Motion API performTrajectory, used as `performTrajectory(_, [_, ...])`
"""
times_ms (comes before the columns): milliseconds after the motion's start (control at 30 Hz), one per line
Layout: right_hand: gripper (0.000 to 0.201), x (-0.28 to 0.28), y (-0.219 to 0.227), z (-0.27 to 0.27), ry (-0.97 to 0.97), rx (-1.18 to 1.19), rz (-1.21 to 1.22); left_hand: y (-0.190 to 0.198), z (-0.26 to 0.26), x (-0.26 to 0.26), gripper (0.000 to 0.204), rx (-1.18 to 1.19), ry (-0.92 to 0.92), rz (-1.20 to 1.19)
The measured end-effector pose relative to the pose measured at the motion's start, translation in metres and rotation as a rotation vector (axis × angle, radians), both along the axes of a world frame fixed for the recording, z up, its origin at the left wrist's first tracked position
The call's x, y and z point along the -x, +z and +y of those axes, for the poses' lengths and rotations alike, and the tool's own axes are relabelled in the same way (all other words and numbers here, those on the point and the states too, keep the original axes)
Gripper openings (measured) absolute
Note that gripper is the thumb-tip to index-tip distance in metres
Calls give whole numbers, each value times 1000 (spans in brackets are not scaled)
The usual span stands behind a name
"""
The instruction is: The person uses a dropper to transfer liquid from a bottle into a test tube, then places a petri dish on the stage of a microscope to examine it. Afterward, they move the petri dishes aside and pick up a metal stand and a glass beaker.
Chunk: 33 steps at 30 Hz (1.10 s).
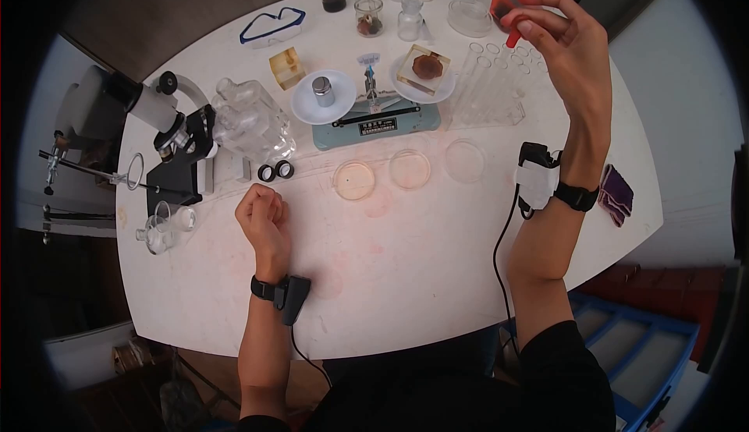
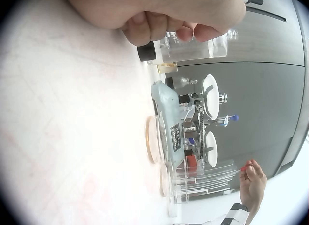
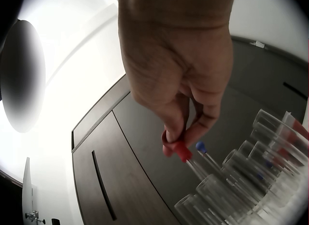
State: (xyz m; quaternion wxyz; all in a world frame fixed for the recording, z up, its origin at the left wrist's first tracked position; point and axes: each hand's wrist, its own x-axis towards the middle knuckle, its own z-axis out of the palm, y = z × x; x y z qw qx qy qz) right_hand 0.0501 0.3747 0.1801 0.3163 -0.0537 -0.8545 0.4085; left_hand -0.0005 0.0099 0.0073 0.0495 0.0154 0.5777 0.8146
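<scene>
My right hand (image 1: 573, 58), raised at the back right, pinches the red rubber bulb of a dropper (image 3: 182, 150) between thumb and fingers. The dropper's thin glass stem points down and overlaps the mouths of several upright test tubes (image 3: 215, 193) in the right wrist view. Among those tubes stands a second dropper with a blue bulb (image 3: 201, 147). My left hand (image 1: 264, 217) rests on the white table with its fingers curled in and holds nothing. Two small black rings (image 1: 275, 171) lie just beyond it, near a clear glass bottle (image 1: 257, 120).
A balance (image 1: 374, 126) stands mid-table, with a metal weight (image 1: 323, 91) and a resin block (image 1: 422, 69) on its pans. Nearer lie petri dishes (image 1: 354, 180). A microscope (image 1: 160, 120) and small glassware (image 1: 160, 233) are left. Safety glasses (image 1: 273, 25) and jars (image 1: 368, 17) stand behind.
</scene>
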Motion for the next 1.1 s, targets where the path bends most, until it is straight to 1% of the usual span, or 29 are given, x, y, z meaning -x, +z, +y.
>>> performTrajectory(467, [29, -1, 0, 0, -17, -10, -2, -1, 0, 0, 16, -5, 2, 5])
performTrajectory(567, [29, -1, -1, 3, 13, 10, 2, -1, 0, 0, 16, 3, 6, 4])
performTrajectory(867, [27, -1, 0, 3, 19, 27, 1, -1, 0, 1, 18, 4, -1, 9])
performTrajectory(1100, [27, -2, 1, 1, -6, 18, -7, 0, 0, 0, 17, -2, 2, -1])
